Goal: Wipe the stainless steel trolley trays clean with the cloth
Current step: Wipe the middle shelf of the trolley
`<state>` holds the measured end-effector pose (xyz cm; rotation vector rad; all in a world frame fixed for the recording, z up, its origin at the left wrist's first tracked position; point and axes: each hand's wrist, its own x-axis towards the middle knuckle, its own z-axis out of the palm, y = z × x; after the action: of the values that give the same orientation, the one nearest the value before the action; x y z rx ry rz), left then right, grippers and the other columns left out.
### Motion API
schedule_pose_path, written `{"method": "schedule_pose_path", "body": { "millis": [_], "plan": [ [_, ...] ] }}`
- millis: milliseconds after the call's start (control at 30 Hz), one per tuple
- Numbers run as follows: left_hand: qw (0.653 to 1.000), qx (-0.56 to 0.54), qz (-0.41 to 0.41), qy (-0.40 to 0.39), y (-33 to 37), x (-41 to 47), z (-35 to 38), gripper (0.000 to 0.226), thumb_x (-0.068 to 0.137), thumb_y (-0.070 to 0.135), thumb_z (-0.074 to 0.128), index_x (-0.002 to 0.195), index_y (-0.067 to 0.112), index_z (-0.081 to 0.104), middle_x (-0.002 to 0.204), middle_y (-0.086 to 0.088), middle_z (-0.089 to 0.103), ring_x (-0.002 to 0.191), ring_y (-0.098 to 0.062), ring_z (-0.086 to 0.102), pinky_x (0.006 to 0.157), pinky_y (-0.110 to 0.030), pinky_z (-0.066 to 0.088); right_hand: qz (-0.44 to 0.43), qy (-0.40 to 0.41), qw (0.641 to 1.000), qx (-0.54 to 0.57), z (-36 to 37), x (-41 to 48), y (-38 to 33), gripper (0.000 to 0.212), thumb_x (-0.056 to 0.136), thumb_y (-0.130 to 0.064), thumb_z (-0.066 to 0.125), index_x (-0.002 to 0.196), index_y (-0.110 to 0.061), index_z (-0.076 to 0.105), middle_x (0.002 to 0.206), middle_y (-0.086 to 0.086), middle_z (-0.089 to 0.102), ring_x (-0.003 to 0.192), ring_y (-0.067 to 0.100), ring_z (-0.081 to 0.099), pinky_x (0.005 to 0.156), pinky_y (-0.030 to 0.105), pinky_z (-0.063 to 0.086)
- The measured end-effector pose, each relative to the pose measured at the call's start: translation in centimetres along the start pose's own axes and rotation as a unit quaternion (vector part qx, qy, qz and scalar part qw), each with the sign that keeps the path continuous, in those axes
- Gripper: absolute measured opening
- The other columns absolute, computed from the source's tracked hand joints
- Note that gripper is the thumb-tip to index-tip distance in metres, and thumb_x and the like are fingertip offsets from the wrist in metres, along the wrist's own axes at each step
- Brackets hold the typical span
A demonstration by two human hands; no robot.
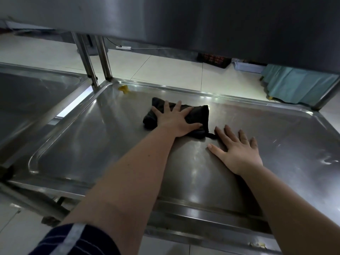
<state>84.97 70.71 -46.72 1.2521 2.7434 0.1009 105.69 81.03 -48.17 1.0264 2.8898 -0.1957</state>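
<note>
Stainless steel fills most of the head view, the only one I have from here: a wide shallow tray (77, 153) on the lower level of a trolley, with the underside of the shelf above (184, 19) hanging dark across the top. The cloth (199, 115), black and bunched into a thick wad, lies on the tray floor a little past the middle, toward the far rim. The left hand (174, 120) presses flat on it, fingers spread wide and straight, the thumb along the cloth's near edge; it pushes down rather than gripping. The right hand (237, 150) lies just beside the cloth's trailing corner, palm down on bare metal, fingers fanned and holding nothing. I judge the job to be partway through on this tray. The middle shines with a few faint smears, but a yellow scrap (123, 88) sits in the far left corner with a pale stain next to it, well apart from the cloth, so that corner is not yet wiped. Some pale crumbs (257, 244) cling to the near front rim too. To the left stands a second tray (27, 92); whether it is clean I cannot tell. Beyond lies tiled floor (165, 70).
</note>
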Motion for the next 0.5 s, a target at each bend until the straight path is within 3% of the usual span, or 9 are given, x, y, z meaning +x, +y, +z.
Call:
{"method": "schedule_pose_path", "body": {
  "millis": [100, 300, 400, 500],
  "plan": [
    [1.000, 0.005, -0.003, 0.021, -3.8, -0.2, 0.0, 0.084, 0.073, 0.091, 0.028, 0.148, 0.056, 0.011, 0.164, 0.012, 0.002, 0.150, -0.031, -0.005, 0.104, -0.077, -0.005, -0.004, 0.000, 1.000, 0.007, -0.1, 0.0, 0.2, 0.086, 0.068, -0.093, 0.004, 0.146, -0.059, -0.005, 0.161, -0.021, -0.008, 0.151, 0.021, -0.009, 0.119, 0.051, -0.006],
    [0.993, -0.001, -0.110, 0.030, -16.2, -2.0, -1.7, 0.085, 0.070, 0.094, 0.023, 0.146, 0.057, 0.015, 0.163, 0.010, 0.010, 0.149, -0.032, 0.004, 0.106, -0.076, -0.002, -0.001, 0.010, 1.000, 0.002, 0.0, 0.1, -0.3, 0.085, 0.071, -0.091, 0.006, 0.148, -0.057, -0.002, 0.162, -0.020, -0.005, 0.151, 0.023, -0.007, 0.119, 0.052, -0.005],
    [0.991, -0.005, -0.132, 0.024, -15.3, -2.4, -1.6, 0.087, 0.070, 0.095, 0.023, 0.147, 0.056, 0.015, 0.163, 0.008, 0.007, 0.148, -0.035, 0.000, 0.106, -0.077, -0.005, 0.000, 0.016, 1.000, -0.004, 0.3, 0.1, -0.5, 0.087, 0.069, -0.092, 0.003, 0.148, -0.056, -0.003, 0.162, -0.019, -0.005, 0.151, 0.026, -0.007, 0.119, 0.054, -0.006],
    [0.996, -0.002, -0.089, 0.016, -8.8, -2.1, -1.0, 0.087, 0.072, 0.093, 0.026, 0.148, 0.054, 0.013, 0.164, 0.007, 0.006, 0.148, -0.037, -0.003, 0.104, -0.078, -0.004, 0.000, 0.018, 1.000, -0.010, 0.5, 0.2, -0.4, 0.090, 0.067, -0.092, -0.001, 0.149, -0.054, -0.003, 0.163, -0.017, -0.005, 0.151, 0.027, -0.006, 0.118, 0.055, -0.005]
  ]
}}
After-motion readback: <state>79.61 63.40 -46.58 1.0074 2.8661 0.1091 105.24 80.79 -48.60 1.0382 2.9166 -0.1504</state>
